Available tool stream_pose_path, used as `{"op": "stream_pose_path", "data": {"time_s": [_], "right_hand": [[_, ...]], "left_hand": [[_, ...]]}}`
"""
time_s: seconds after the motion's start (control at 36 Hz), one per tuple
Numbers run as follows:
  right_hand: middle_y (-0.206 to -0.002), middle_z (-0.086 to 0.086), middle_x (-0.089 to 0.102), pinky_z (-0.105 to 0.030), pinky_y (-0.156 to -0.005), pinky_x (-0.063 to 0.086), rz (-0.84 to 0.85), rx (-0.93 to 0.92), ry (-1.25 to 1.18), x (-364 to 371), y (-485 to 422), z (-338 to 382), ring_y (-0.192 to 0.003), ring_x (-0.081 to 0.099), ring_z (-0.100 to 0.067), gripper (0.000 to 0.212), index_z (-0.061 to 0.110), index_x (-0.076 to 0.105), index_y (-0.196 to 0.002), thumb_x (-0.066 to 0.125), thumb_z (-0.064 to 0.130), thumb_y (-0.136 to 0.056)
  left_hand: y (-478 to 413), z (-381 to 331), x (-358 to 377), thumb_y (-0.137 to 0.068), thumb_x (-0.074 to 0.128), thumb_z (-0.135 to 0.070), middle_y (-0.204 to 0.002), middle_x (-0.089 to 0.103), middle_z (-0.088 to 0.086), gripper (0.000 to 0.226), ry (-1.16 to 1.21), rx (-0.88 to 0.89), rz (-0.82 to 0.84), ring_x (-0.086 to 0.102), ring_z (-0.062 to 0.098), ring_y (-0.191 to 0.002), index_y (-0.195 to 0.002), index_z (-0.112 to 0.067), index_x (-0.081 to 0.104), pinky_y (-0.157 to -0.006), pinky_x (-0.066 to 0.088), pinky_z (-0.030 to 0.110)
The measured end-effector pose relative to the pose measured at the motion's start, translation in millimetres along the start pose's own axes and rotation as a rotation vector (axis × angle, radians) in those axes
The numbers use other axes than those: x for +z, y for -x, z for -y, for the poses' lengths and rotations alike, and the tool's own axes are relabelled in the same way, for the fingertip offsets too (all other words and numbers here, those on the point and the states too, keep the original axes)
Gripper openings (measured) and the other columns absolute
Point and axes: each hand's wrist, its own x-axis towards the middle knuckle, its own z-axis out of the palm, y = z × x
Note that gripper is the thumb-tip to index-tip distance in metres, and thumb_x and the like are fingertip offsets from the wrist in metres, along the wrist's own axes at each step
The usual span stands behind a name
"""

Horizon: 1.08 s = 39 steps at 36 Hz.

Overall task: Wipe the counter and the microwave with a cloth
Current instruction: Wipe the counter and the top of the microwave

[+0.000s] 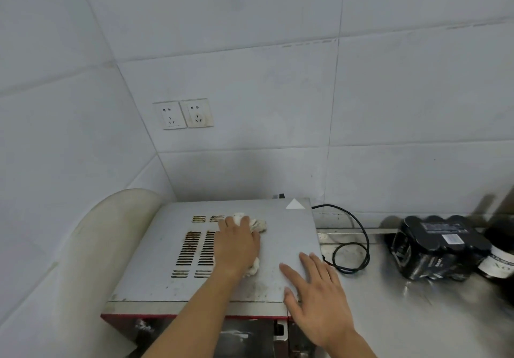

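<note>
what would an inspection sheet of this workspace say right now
surface: steel counter, marked, right of the microwave
job's things: white cloth on the microwave top, beside its rusty vents
clutter: dark wrapped can pack and a labelled bottle on the counter
hands: left hand presses the cloth; right hand rests flat on the microwave's right front corner
cables: black cable looped on the counter
surroundings: tiled wall, two empty sockets, pale pipe at left
</note>
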Motion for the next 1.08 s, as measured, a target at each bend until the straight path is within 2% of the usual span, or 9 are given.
{"op": "stream_pose_path", "data": {"time_s": [0.11, 0.28, 0.47, 0.58, 0.69, 0.81, 0.89, 1.0, 1.08], "right_hand": [[-0.146, -0.007, 0.059, -0.041, -0.114, 0.024, 0.015, -0.006, 0.006, -1, 2, 1, -0.138, 0.054, -0.029, 0.049, 0.045, 0.057, -0.141, 0.05, 0.055, -0.094], [-0.141, -0.01, 0.063, -0.043, -0.112, 0.026, 0.009, -0.018, 0.05, -4, 2, 2, -0.134, 0.057, -0.033, 0.048, 0.041, 0.062, -0.138, 0.042, 0.054, -0.096], [-0.142, -0.012, 0.062, -0.044, -0.111, 0.026, 0.02, -0.02, 0.056, -3, 3, 2, -0.135, 0.055, -0.035, 0.051, 0.04, 0.061, -0.14, 0.035, 0.056, -0.099], [-0.144, -0.01, 0.06, -0.043, -0.115, 0.027, 0.013, -0.008, 0.057, -4, 4, 3, -0.138, 0.052, -0.033, 0.053, 0.041, 0.058, -0.143, 0.032, 0.057, -0.1], [-0.143, -0.01, 0.062, -0.05, -0.111, 0.045, 0.016, 0.012, 0.067, -5, 4, 5, -0.137, 0.054, -0.032, 0.053, 0.042, 0.06, -0.141, 0.033, 0.056, -0.098], [-0.144, -0.011, 0.061, -0.052, -0.111, 0.044, 0.001, 0.011, 0.066, -4, 2, 4, -0.138, 0.053, -0.034, 0.055, 0.041, 0.059, -0.142, 0.031, 0.056, -0.098], [-0.153, -0.009, 0.053, -0.051, -0.118, 0.037, 0.025, 0.006, 0.07, -4, 3, 4, -0.146, 0.043, -0.032, 0.061, 0.043, 0.05, -0.149, 0.022, 0.06, -0.099], [-0.157, -0.008, 0.049, -0.05, -0.121, 0.032, 0.064, 0.004, 0.078, -5, 5, 5, -0.149, 0.039, -0.031, 0.064, 0.044, 0.045, -0.153, 0.014, 0.061, -0.1], [-0.158, -0.008, 0.047, -0.049, -0.122, 0.029, 0.093, 0.006, 0.073, -7, 6, 5, -0.151, 0.036, -0.03, 0.063, 0.045, 0.041, -0.154, 0.012, 0.06, -0.101]], "left_hand": [[9, 0, -5, -0.104, 0.036, -0.054, -0.141, 0.051, 0.013, 0.05, 0.016, 0.01, 0.009, 0.045, 0.03, -0.125, -0.147, -0.029, 0.044, -0.094, 0.047, 0.041], [80, 9, -16, -0.103, 0.039, -0.059, -0.157, 0.039, 0.005, 0.055, 0.085, 0.085, 0.023, 0.042, 0.026, -0.135, -0.154, -0.039, 0.034, -0.108, 0.043, 0.04], [140, 47, -21, -0.106, 0.032, -0.063, -0.161, 0.033, -0.002, 0.054, 0.074, 0.072, 0.015, 0.038, 0.021, -0.138, -0.156, -0.046, 0.025, -0.109, 0.042, 0.036], [149, 91, -16, -0.105, 0.034, -0.065, -0.154, 0.042, -0.005, 0.052, 0.054, -0.01, -0.011, 0.046, 0.016, -0.126, -0.154, -0.048, 0.033, -0.097, 0.047, 0.03], [156, 124, -11, -0.098, 0.055, -0.059, -0.136, 0.062, 0.0, 0.046, 0.067, -0.213, -0.084, 0.058, 0.019, -0.105, -0.141, -0.043, 0.058, -0.075, 0.051, 0.027], [162, 94, -14, -0.102, 0.051, -0.055, -0.144, 0.052, 0.0, 0.044, 0.094, -0.186, -0.091, 0.051, 0.018, -0.114, -0.143, -0.043, 0.052, -0.083, 0.05, 0.026], [168, 71, -14, -0.103, 0.048, -0.055, -0.145, 0.049, 0.002, 0.041, 0.165, -0.11, -0.093, 0.049, 0.016, -0.116, -0.143, -0.046, 0.048, -0.086, 0.048, 0.024], [169, 85, -17, -0.106, 0.037, -0.06, -0.149, 0.04, -0.004, 0.043, 0.188, -0.073, -0.091, 0.041, 0.012, -0.122, -0.148, -0.051, 0.038, -0.092, 0.044, 0.021], [166, 109, -15, -0.104, 0.039, -0.062, -0.15, 0.041, -0.005, 0.044, 0.191, -0.162, -0.119, 0.041, 0.014, -0.124, -0.147, -0.053, 0.041, -0.089, 0.047, 0.022]]}}
